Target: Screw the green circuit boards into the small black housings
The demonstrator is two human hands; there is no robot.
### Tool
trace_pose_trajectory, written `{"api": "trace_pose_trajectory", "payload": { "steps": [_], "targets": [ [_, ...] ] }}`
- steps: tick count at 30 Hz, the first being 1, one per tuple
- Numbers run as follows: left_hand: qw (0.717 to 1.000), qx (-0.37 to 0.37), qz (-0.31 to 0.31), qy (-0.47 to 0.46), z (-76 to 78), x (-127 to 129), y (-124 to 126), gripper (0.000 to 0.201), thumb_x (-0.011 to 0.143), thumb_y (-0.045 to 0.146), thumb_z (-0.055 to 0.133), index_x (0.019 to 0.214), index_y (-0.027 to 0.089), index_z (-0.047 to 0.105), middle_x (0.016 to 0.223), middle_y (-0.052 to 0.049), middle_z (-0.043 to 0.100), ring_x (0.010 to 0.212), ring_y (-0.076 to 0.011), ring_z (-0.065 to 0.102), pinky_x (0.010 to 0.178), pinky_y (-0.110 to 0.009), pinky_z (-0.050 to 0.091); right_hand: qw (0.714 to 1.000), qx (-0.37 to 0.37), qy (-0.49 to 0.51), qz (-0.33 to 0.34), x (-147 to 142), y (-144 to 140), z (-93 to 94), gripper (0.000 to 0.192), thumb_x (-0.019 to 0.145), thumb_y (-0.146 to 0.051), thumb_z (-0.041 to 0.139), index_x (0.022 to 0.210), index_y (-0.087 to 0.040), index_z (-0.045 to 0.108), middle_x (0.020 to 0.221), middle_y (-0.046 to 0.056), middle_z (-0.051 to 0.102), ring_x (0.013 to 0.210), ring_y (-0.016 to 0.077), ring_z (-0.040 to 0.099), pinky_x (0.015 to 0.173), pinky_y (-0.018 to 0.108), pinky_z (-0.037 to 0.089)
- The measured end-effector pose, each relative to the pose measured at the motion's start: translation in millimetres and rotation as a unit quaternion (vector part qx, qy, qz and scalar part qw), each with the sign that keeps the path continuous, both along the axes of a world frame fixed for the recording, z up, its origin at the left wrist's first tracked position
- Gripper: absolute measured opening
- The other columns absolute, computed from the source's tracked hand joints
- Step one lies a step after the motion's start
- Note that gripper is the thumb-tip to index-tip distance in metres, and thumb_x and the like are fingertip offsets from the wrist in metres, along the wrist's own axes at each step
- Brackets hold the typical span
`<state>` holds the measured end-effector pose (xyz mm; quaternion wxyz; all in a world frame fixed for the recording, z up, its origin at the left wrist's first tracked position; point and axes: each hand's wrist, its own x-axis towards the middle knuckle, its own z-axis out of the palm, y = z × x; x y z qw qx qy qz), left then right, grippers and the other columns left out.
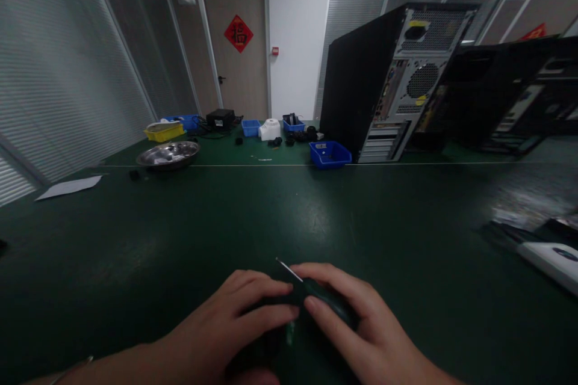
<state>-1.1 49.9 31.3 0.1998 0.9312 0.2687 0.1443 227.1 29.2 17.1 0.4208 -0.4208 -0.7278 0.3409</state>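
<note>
The fingers (271, 289) of the left hand (235, 325) are curled down on a small dark object (271, 343) on the green table (180, 240); what it is, I cannot tell. The right hand (356, 325) grasps a screwdriver (311, 290) with a dark handle, its thin metal tip pointing up and to the left. Far behind, a blue bin (329, 154) stands just beside the computer tower (388, 81); its content is not visible. A steel bowl (168, 154) and a yellow tray (164, 131) stand at the left.
</note>
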Motion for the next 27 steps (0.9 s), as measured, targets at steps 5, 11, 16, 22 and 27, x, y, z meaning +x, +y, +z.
{"api": "trace_pose_trajectory", "payload": {
  "steps": [5,11,16,22,27],
  "targets": [
    [0.999,-0.044,0.023,-0.006,11.0,1,0,0.06,0.077,0.037,0.069,0.131,0.029,0.042,0.129,-0.004,0.055,0.116,-0.0216,0.051,0.099,-0.031,0.043,0.999,-0.048,-0.002,0.007,2,0,-0.8,0.016,0.094,-0.02,0.043,0.108,-0.025,0.048,0.099,0.001,0.062,0.095,0.016,0.059,0.078,0.025,0.048],
    [0.996,-0.077,0.046,-0.02,9.6,5,1,0.052,0.077,0.04,0.068,0.124,0.027,0.052,0.121,-0.008,0.059,0.108,-0.0264,0.054,0.095,-0.039,0.045,0.992,-0.045,-0.116,0.019,0,-2,2.1,0.023,0.082,-0.006,0.048,0.097,-0.024,0.044,0.09,0.001,0.06,0.079,0.0162,0.059,0.068,0.026,0.046],
    [0.991,-0.121,0.059,-0.016,8.7,8,3,0.038,0.076,0.029,0.068,0.112,0.023,0.06,0.112,-0.009,0.059,0.101,-0.0255,0.055,0.089,-0.038,0.048,0.968,-0.072,-0.237,0.033,-4,0,3.4,0.038,0.062,-0.006,0.064,0.091,-0.023,0.048,0.085,-0.001,0.062,0.069,0.0176,0.059,0.056,0.025,0.038],
    [0.98,-0.181,0.061,-0.048,2.9,6,6,0.039,0.075,0.016,0.065,0.112,0.02,0.055,0.111,-0.009,0.058,0.101,-0.0225,0.056,0.089,-0.034,0.048,0.965,-0.075,-0.244,0.051,-5,0,2.0,0.039,0.062,-0.004,0.063,0.09,-0.024,0.047,0.085,-0.003,0.064,0.072,0.0178,0.061,0.058,0.025,0.036],
    [0.972,-0.206,0.079,-0.087,-5.4,2,6,0.043,0.074,0.014,0.066,0.114,0.022,0.053,0.113,-0.007,0.06,0.102,-0.0213,0.057,0.089,-0.033,0.047,0.971,-0.095,-0.216,0.035,-4,3,-1.1,0.039,0.064,-0.002,0.06,0.093,-0.024,0.045,0.081,-0.003,0.061,0.065,0.015,0.058,0.054,0.023,0.038]
  ]
}}
